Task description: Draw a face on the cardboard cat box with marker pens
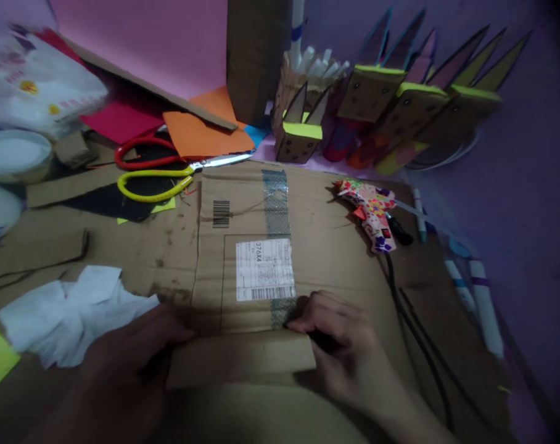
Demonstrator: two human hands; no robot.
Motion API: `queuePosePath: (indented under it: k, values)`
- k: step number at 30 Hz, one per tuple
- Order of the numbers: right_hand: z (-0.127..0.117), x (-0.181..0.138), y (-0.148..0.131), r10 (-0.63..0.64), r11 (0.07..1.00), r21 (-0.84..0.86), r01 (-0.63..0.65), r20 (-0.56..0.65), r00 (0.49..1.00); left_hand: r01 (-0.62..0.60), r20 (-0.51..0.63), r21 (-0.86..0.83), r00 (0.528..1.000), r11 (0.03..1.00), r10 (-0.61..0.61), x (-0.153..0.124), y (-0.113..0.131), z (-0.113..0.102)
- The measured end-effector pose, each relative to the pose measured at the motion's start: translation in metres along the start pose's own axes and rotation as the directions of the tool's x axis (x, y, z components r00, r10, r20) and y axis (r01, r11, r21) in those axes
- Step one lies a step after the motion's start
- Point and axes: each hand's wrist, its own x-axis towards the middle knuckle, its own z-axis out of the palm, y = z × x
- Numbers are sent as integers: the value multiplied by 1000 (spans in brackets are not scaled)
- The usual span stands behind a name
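A folded strip of brown cardboard (243, 361) spans the space between my hands at the bottom middle. My left hand (136, 351) is closed on the strip's left end, its fingers dark and partly blurred. At the other end, my right hand (342, 336) pinches the strip between thumb and curled fingers. Beneath them lies a large flat cardboard sheet (335, 265) with a white shipping label (265, 270) and a strip of dark tape. A flower-patterned glue gun (371, 213) rests on the sheet, beyond my right hand.
Scissors (155, 185) with red and yellow handles lie at the upper left, beside orange paper (206, 132). Crumpled white tissue (76, 314) is near my left hand. Small cardboard figures with pointed ears (301, 139) stand along the back. Markers (486, 308) and a black cord (419, 333) are on the right.
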Motion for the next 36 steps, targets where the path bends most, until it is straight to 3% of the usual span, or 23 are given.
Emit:
queuePosePath:
  k: [3, 6, 9, 12, 15, 17, 21, 27, 36]
  values:
    - [-5, -1, -3, 57, 998, -12, -56, 66, 996, -32, 36, 19, 999, 999, 32, 5, 5, -5]
    - [-13, -6, -6, 64, 998, -5, -64, 122, 990, -90, -65, 27, 994, 996, 92, 8, 10, -3]
    - [-19, -11, -8, 3, 997, -75, -1, 23, 1000, -199, -161, -19, 968, 980, 193, 10, 11, 2]
    - [-15, -13, -18, -149, 962, -245, 125, -82, 985, -173, -160, -28, 973, 985, 167, 10, 7, 5]
    - [3, -8, -35, -319, 858, -415, 304, 35, 947, -134, -132, -45, 983, 990, 127, 9, 4, 6]
    - [20, -2, -45, -351, 762, -517, 389, 174, 920, -136, -88, -67, 988, 988, 130, 9, 3, 4]
    - [45, 13, -48, -230, 677, -630, 381, 311, 922, -182, 2, -34, 983, 983, 182, 14, 2, 0]
    - [51, 12, -44, -54, 685, -677, 269, 321, 946, -247, 53, -39, 967, 968, 249, 23, -1, -5]
    - [58, 2, -36, -23, 688, -670, 279, 364, 931, -183, 42, -52, 982, 982, 185, 24, -1, -2]
